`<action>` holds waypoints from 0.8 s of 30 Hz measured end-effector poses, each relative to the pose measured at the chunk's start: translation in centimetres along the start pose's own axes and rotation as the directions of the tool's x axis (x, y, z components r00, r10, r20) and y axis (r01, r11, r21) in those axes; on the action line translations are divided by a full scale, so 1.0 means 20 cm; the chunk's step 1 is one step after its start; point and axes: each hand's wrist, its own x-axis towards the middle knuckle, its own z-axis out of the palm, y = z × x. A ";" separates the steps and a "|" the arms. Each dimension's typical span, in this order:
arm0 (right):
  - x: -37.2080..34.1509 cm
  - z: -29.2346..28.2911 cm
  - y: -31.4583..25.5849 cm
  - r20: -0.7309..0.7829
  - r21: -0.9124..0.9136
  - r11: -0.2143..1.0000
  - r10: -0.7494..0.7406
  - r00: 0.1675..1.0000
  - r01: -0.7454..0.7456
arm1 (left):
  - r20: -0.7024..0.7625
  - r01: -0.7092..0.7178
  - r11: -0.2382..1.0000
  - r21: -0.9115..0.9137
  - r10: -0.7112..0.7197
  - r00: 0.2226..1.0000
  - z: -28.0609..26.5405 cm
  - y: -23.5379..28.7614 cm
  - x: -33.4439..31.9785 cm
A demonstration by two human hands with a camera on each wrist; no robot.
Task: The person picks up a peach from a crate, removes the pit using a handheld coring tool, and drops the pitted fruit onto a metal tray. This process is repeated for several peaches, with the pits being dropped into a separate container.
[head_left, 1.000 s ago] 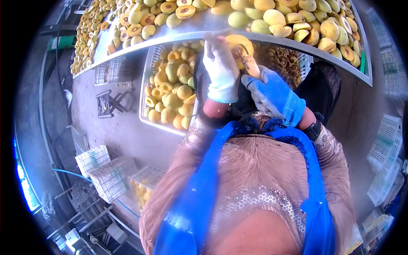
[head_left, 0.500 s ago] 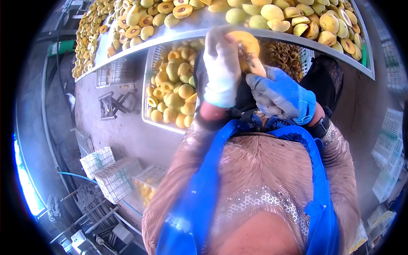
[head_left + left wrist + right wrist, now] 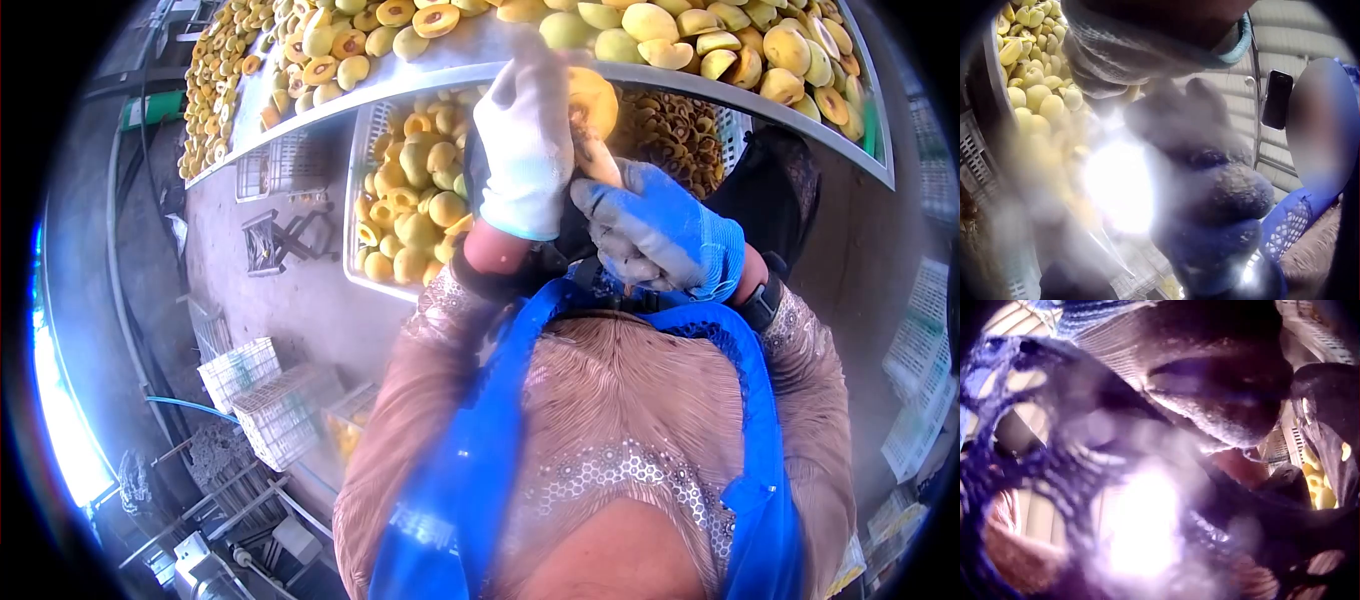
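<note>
My left hand [image 3: 525,140], in a white glove, holds a yellow peach half [image 3: 594,100] just below the metal table edge. Its fingers point up and blur, and they partly hide the fruit. My right hand [image 3: 655,225], gloved in blue and grey, grips a short tool with a tan handle [image 3: 600,165]. The tool's dark far end meets the peach. In the left wrist view, the grey, curled fingers of the right glove [image 3: 1210,181] appear beside a bright glare. Close up in the right wrist view, the right glove [image 3: 1216,394] is dark, and the tool is hidden.
Peach halves [image 3: 785,50] cover much of the metal table [image 3: 440,75]. Below it, a white crate [image 3: 355,235] holds yellow peaches beside my knees, next to a pile of brown pieces [image 3: 675,140]. A folding stool [image 3: 285,240] and crates [image 3: 290,415] stand on the left.
My left hand's fingers have shifted upward and over the peach, covering more of it. The peach has turned and moved slightly; my right hand stays close by with the tool.
</note>
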 end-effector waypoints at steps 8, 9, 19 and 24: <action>0.11 -0.15 0.08 0.163 0.230 0.972 0.016 0.986 -0.054 | 0.001 0.572 0.679 -0.461 -0.644 0.765 0.09 -0.05 0.04; 0.12 -0.18 0.11 0.110 0.254 0.966 0.029 0.994 -0.056 | 0.026 0.454 0.813 -0.365 -0.479 0.878 0.10 -0.15 0.01; 0.12 -0.25 0.20 0.364 0.424 0.890 0.003 0.931 -0.169 | 0.449 0.486 0.843 -0.229 -0.351 0.822 -0.03 -0.04 0.07; 0.19 -0.26 0.22 0.444 0.498 0.834 -0.007 0.896 -0.240 | 0.120 0.383 0.730 -0.565 -0.387 0.914 0.01 -0.08 -0.03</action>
